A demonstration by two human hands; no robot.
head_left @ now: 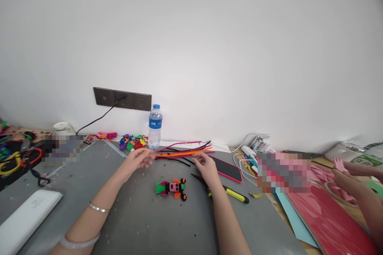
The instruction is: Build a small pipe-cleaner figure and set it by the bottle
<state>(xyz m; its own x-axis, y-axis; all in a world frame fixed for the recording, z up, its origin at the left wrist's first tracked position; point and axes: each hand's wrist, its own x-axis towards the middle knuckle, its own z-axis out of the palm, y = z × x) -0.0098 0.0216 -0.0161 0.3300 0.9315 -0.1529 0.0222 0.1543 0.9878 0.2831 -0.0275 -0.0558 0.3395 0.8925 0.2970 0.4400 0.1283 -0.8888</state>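
A loose bundle of orange, pink and black pipe cleaners [179,153] lies across the far part of the grey table. At its left end is my left hand [139,160], fingers stretched out and apart, close to the orange tips; whether they touch is unclear. My right hand [206,167] hangs at the bundle's right side, fingers loosely bent, thumb apart, and no held thing visible. Between my forearms lies a small pipe-cleaner figure [173,187] in green, pink, black and orange. Beside my right wrist is a black-and-yellow tool [236,195], partly hidden by that arm.
A water bottle [155,127] stands against the wall near several colourful pipe-cleaner pieces [133,142]. A phone [227,169] and white cables lie right of the bundle. A white box [31,221] sits front left. Another person's hands [348,177] are at right, beyond a red folder [329,215].
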